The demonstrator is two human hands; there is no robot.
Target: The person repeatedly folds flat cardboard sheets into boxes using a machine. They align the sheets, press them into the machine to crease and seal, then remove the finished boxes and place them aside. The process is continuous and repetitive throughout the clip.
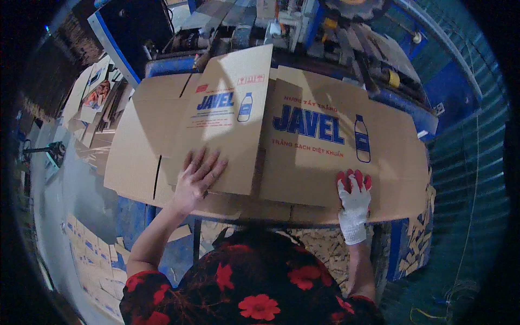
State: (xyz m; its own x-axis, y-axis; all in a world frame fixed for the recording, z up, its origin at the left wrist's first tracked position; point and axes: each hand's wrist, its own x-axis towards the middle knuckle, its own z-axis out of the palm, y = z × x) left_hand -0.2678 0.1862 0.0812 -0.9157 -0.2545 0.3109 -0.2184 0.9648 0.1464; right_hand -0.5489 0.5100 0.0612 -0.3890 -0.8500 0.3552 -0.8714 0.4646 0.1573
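A flat printed cardboard sheet [319,179] lies in front of me, brown with blue and red print and a bottle drawing. On its left part a smaller printed cardboard panel [216,146] stands tilted, its far right corner raised. My left hand [199,176], bare, rests on the lower part of this panel with fingers laid out. My right hand [355,203] wears a white glove with red fingertips. Its fingers lie flat on the near edge of the large sheet, right of centre. Plain cardboard flaps [135,130] extend to the left.
A machine [244,38] with rollers and belts runs along the far side, with a blue frame [449,92] at right. Cardboard scraps [319,244] lie below the near edge. Stacked cardboard [97,108] and more sheets [89,260] are on the left.
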